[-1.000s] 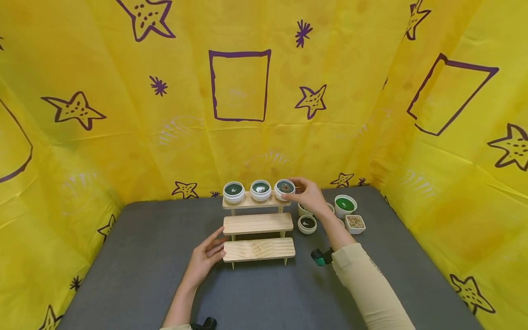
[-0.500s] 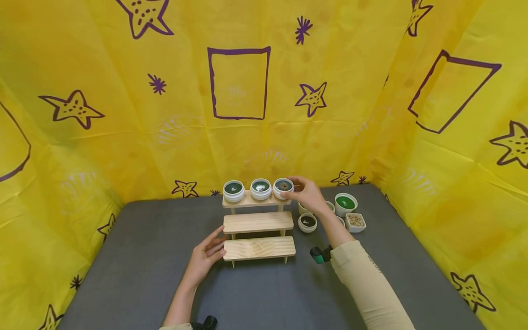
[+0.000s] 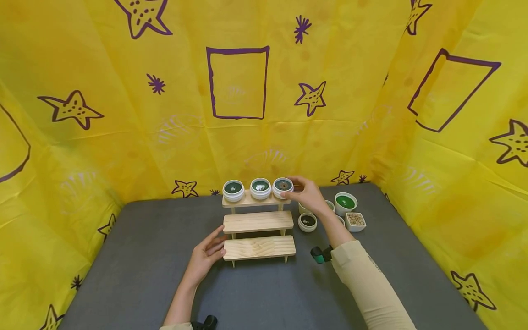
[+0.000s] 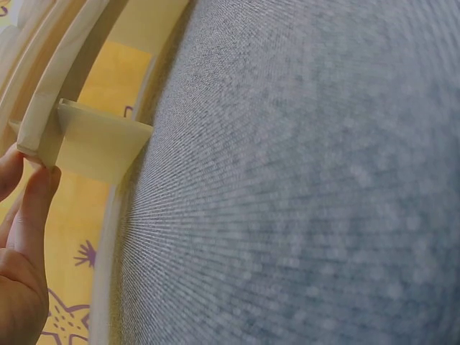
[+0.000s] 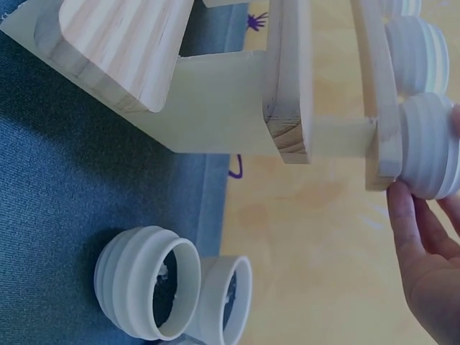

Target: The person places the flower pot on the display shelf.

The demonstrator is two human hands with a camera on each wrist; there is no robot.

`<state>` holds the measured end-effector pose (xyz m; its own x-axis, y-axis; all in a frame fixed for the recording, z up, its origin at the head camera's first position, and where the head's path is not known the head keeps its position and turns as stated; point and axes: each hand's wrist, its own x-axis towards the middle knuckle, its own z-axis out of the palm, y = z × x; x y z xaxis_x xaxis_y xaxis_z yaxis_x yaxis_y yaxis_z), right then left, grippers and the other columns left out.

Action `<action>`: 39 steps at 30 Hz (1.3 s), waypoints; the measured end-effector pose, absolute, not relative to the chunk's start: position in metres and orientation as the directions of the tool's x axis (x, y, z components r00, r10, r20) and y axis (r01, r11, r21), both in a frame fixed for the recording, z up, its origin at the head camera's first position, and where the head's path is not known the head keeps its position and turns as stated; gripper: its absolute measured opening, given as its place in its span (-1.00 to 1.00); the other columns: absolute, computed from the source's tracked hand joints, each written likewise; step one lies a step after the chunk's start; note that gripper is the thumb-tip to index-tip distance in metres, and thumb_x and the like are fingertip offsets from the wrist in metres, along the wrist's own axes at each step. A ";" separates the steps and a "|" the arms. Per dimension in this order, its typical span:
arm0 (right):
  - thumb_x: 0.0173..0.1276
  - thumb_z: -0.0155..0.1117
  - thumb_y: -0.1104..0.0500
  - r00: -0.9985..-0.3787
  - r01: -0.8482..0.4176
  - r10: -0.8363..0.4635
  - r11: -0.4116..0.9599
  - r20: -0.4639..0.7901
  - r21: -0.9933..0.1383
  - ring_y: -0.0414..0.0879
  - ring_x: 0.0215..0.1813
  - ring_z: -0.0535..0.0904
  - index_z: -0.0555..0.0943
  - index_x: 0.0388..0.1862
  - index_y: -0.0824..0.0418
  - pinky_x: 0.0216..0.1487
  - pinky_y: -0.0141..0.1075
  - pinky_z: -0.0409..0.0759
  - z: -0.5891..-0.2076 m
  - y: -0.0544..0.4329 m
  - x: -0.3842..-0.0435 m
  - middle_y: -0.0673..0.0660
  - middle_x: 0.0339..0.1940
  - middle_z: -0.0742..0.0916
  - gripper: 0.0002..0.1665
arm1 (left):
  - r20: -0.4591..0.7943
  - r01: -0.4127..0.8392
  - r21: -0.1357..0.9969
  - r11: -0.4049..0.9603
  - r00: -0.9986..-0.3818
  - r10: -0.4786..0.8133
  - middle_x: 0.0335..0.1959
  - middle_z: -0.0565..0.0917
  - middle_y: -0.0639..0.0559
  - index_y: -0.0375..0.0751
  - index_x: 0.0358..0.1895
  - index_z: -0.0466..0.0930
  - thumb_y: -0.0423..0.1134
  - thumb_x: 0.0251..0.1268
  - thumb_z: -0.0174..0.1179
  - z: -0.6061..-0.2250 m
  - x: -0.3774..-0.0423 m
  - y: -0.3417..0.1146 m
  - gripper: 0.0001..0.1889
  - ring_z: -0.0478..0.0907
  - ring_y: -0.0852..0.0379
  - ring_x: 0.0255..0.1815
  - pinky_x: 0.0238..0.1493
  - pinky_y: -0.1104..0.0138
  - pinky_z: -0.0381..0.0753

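A three-step wooden stand [image 3: 257, 222] stands on the grey table in the head view. Along its top step sit three small white ribbed bowls in a row, the left bowl [image 3: 233, 190] and the middle bowl [image 3: 260, 189] filled dark green. My right hand [image 3: 310, 198] holds the right-hand bowl [image 3: 283, 185], which has a blue-grey filling with a brown spot. In the right wrist view that bowl [image 5: 422, 144] rests against the top plank's end. My left hand [image 3: 201, 262] pinches the left end of the lowest step, its plank corner [image 4: 43, 122] between thumb and fingers.
Right of the stand is a group of small containers: a ribbed bowl with dark filling [image 3: 307, 222], a bright green one [image 3: 345, 205], a square dish of pale bits [image 3: 355, 222], others partly behind my right arm. A yellow patterned cloth [image 3: 181, 156] surrounds the table.
My right hand and the right-hand bowl have shifted very slightly left, toward the middle bowl. The left hand stays on the stand.
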<state>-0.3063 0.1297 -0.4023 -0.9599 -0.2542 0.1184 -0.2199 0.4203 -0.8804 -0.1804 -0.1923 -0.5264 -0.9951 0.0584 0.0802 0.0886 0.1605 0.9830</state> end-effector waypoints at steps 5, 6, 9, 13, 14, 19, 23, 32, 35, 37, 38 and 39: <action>0.25 0.44 0.16 -0.959 -0.207 -0.267 0.419 0.098 -0.884 0.25 0.25 0.58 0.41 0.41 0.25 0.24 0.04 0.58 -0.400 0.129 -0.304 0.32 0.31 0.60 -0.24 | 0.085 0.094 0.983 0.159 -0.995 0.058 0.27 0.53 -0.45 -0.13 0.47 0.31 -0.56 0.23 0.22 -0.527 -0.180 -0.193 -0.29 0.52 -0.34 0.27 0.00 0.52 0.61; 0.26 0.42 0.18 -0.958 -0.206 -0.271 0.418 0.095 -0.885 0.26 0.25 0.57 0.40 0.42 0.28 0.24 0.05 0.57 -0.396 0.129 -0.300 0.34 0.32 0.59 -0.24 | 0.086 0.094 0.983 0.159 -0.995 0.058 0.27 0.53 -0.45 -0.13 0.47 0.31 -0.56 0.23 0.22 -0.527 -0.181 -0.193 -0.29 0.52 -0.34 0.27 0.00 0.52 0.61; 0.28 0.39 0.23 -0.954 -0.214 -0.285 0.413 0.097 -0.885 0.29 0.26 0.56 0.38 0.42 0.35 0.25 0.04 0.57 -0.381 0.127 -0.287 0.38 0.32 0.58 -0.26 | 0.082 0.090 0.983 0.158 -0.995 0.055 0.26 0.53 -0.45 -0.13 0.47 0.32 -0.57 0.23 0.22 -0.527 -0.181 -0.192 -0.29 0.52 -0.34 0.27 0.00 0.52 0.62; 0.26 0.42 0.17 -0.952 -0.232 -0.281 0.392 0.124 -0.890 0.25 0.27 0.56 0.39 0.43 0.28 0.26 0.03 0.57 -0.391 0.132 -0.290 0.34 0.31 0.59 -0.23 | 0.073 0.080 0.985 0.155 -0.996 0.054 0.27 0.53 -0.44 -0.12 0.47 0.32 -0.56 0.23 0.22 -0.526 -0.180 -0.191 -0.29 0.52 -0.33 0.27 -0.01 0.52 0.62; 0.25 0.44 0.15 -0.952 -0.233 -0.278 0.385 0.129 -0.893 0.24 0.28 0.56 0.40 0.42 0.26 0.26 0.03 0.57 -0.396 0.133 -0.294 0.33 0.31 0.60 -0.22 | 0.072 0.080 0.985 0.154 -0.996 0.053 0.27 0.53 -0.44 -0.12 0.47 0.32 -0.56 0.23 0.22 -0.526 -0.180 -0.191 -0.29 0.52 -0.33 0.27 -0.01 0.52 0.62; 0.21 0.49 0.11 -0.957 -0.220 -0.264 0.381 0.123 -0.898 0.21 0.29 0.57 0.42 0.42 0.18 0.22 0.01 0.60 -0.411 0.143 -0.300 0.29 0.30 0.62 -0.20 | 0.076 0.083 0.985 0.151 -0.996 0.051 0.27 0.53 -0.44 -0.13 0.47 0.32 -0.56 0.23 0.22 -0.526 -0.179 -0.191 -0.29 0.52 -0.34 0.28 0.00 0.53 0.61; 0.20 0.49 0.08 -0.962 -0.200 -0.252 0.393 0.104 -0.898 0.19 0.32 0.55 0.42 0.41 0.13 0.17 -0.04 0.64 -0.415 0.154 -0.298 0.26 0.31 0.62 -0.20 | 0.074 0.081 0.985 0.152 -0.996 0.050 0.28 0.53 -0.43 -0.11 0.47 0.32 -0.56 0.23 0.22 -0.526 -0.179 -0.191 -0.29 0.51 -0.33 0.28 0.01 0.52 0.61; 0.25 0.45 0.08 -0.978 -0.159 -0.188 0.413 0.086 -0.897 0.24 0.35 0.53 0.41 0.42 0.15 0.20 0.00 0.63 -0.428 0.186 -0.296 0.31 0.35 0.58 -0.23 | 0.090 0.096 0.982 0.165 -0.995 0.046 0.26 0.54 -0.45 -0.15 0.46 0.32 -0.57 0.22 0.22 -0.526 -0.179 -0.192 -0.29 0.52 -0.34 0.26 0.00 0.54 0.60; 0.26 0.44 0.11 -0.982 -0.156 -0.161 0.417 0.096 -0.895 0.27 0.36 0.51 0.41 0.42 0.19 0.23 0.05 0.60 -0.433 0.199 -0.293 0.34 0.35 0.57 -0.24 | 0.090 0.097 0.981 0.169 -0.995 0.045 0.26 0.54 -0.45 -0.14 0.46 0.33 -0.57 0.21 0.23 -0.526 -0.179 -0.191 -0.29 0.53 -0.34 0.26 0.00 0.54 0.60; 0.27 0.42 0.13 -0.983 -0.156 -0.150 0.416 0.102 -0.896 0.29 0.36 0.50 0.40 0.42 0.22 0.25 0.05 0.59 -0.437 0.208 -0.291 0.36 0.36 0.56 -0.24 | 0.089 0.096 0.981 0.169 -0.995 0.045 0.26 0.54 -0.45 -0.14 0.46 0.33 -0.56 0.22 0.23 -0.525 -0.179 -0.191 -0.29 0.53 -0.33 0.26 0.00 0.53 0.60; 0.28 0.42 0.14 -0.984 -0.158 -0.144 0.415 0.107 -0.896 0.29 0.36 0.50 0.40 0.42 0.23 0.25 0.04 0.59 -0.438 0.213 -0.290 0.36 0.35 0.56 -0.25 | 0.088 0.095 0.981 0.170 -0.995 0.045 0.26 0.54 -0.44 -0.14 0.46 0.33 -0.55 0.22 0.24 -0.525 -0.179 -0.191 -0.29 0.53 -0.33 0.26 0.00 0.53 0.60; 0.28 0.42 0.14 -0.985 -0.156 -0.134 0.422 0.109 -0.893 0.29 0.35 0.50 0.41 0.41 0.23 0.25 0.01 0.60 -0.440 0.218 -0.289 0.36 0.35 0.56 -0.26 | 0.088 0.095 0.981 0.170 -0.995 0.045 0.26 0.54 -0.44 -0.14 0.46 0.33 -0.55 0.22 0.24 -0.525 -0.179 -0.191 -0.30 0.54 -0.33 0.26 0.00 0.53 0.60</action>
<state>-0.2888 0.2182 -0.4403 -0.9850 -0.1341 0.1089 -0.1562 0.4221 -0.8930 -0.1790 -0.1909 -0.5253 -0.9951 0.0450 0.0881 0.0945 0.1695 0.9810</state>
